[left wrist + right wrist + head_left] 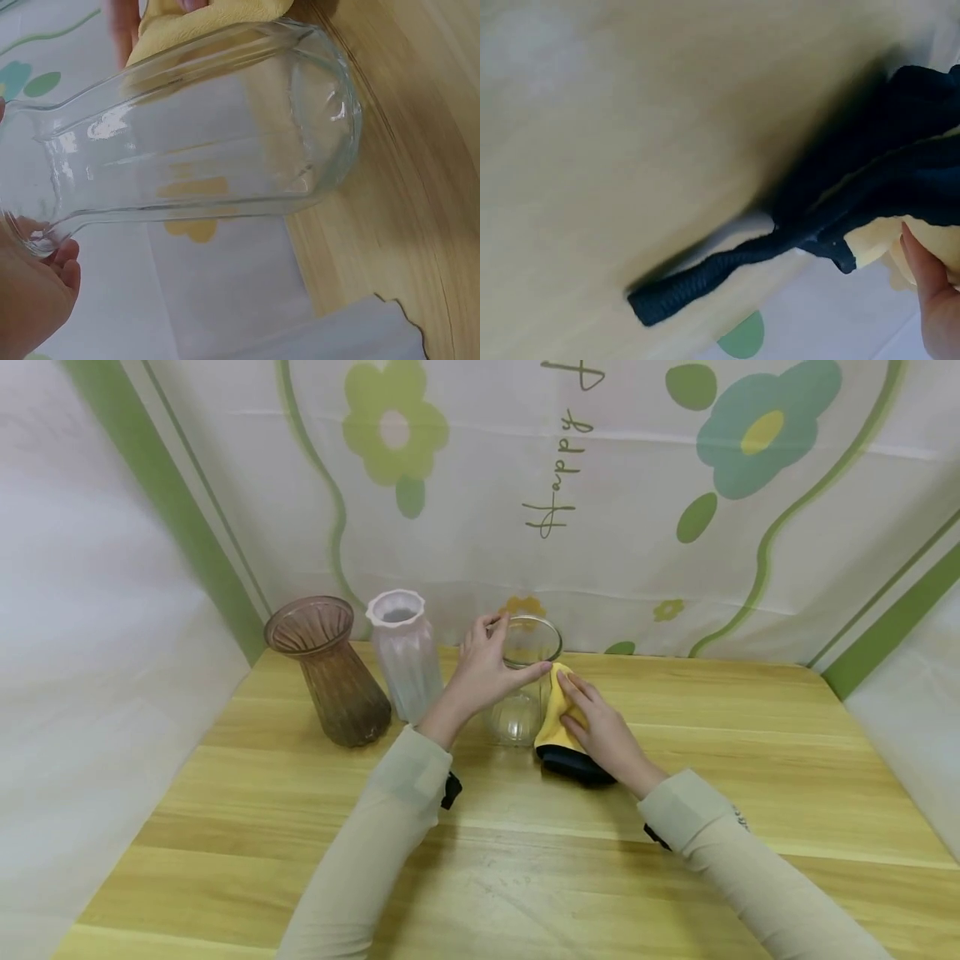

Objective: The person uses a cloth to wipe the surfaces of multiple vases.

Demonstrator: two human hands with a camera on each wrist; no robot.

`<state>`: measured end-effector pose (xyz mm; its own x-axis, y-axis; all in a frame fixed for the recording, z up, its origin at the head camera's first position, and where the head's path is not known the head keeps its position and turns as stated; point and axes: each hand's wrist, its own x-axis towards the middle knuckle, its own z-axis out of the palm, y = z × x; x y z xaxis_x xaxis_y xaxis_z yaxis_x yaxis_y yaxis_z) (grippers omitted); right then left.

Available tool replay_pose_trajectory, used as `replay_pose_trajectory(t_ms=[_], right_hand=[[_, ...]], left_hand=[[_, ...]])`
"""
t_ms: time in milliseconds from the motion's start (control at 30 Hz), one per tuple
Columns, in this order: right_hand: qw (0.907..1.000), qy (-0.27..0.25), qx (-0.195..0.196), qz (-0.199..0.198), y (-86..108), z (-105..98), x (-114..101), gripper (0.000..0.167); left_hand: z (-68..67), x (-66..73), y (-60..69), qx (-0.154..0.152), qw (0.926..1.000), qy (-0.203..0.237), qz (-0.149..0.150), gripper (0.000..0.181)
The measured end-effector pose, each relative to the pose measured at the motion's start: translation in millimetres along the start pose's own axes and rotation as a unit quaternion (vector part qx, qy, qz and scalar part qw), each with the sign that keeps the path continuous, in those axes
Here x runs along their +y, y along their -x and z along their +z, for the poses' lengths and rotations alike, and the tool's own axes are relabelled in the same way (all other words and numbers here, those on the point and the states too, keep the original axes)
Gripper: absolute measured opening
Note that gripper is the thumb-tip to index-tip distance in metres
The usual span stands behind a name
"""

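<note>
A clear glass vase [517, 714] stands on the table between the two hands. My left hand [482, 672] grips it at the flared rim, fingers on the far left side and thumb toward the right. In the left wrist view, the neck and thick base of the vase [210, 150] show plainly. A yellow cloth [557, 714] with a black lower part is held by my right hand [609, 735] against the vase's right side. The right wrist view shows the black part of the cloth [870, 157] hanging with a dark strip-like end; most of the right hand [939, 315] lies outside that view.
Left of the glass vase stand a white-pink vase [408, 668] with a wavy rim and a brown ribbed vase [341, 689] with a wide mouth. Behind the wooden table [495, 860] hangs a flower-printed curtain [600, 568].
</note>
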<state>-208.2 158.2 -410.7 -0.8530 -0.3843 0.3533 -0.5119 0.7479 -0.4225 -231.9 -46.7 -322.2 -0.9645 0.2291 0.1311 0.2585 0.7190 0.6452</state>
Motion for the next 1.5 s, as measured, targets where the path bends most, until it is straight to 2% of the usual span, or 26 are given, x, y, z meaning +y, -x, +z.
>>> replay_pose_trajectory(t_ms=[233, 433, 767, 1100, 1367, 1500], right_hand=[[0.9985, -0.021, 0.046, -0.02, -6.0, -4, -6, 0.069], [0.996, -0.042, 0.072, -0.033, -8.6, -8, -12, 0.068], [0.9985, -0.025, 0.035, -0.033, -3.0, -1, -4, 0.069], [0.9996, 0.005, -0.002, -0.027, 1.1, 3, 4, 0.068], [0.9995, -0.018, -0.02, -0.017, 0.8, 2, 4, 0.074], [0.9994, -0.027, 0.003, -0.02, -1.6, 0, 0, 0.074]], left_hand=[[-3.7, 1.4, 0.0, -0.005, 0.9999, -0.016, 0.0, 0.097], [-4.4, -0.1, -2.0, -0.024, 0.9997, 0.003, 0.002, 0.095], [-0.9, -5.2, -1.6, -0.023, 0.9993, 0.03, 0.003, 0.101], [1.1, -4.2, -3.0, -0.011, 0.9979, 0.063, -0.005, 0.103], [-2.2, -3.3, -2.6, -0.007, 0.9996, 0.026, -0.001, 0.1], [-5.8, -2.3, -2.9, -0.011, 0.9999, 0.012, 0.003, 0.098]])
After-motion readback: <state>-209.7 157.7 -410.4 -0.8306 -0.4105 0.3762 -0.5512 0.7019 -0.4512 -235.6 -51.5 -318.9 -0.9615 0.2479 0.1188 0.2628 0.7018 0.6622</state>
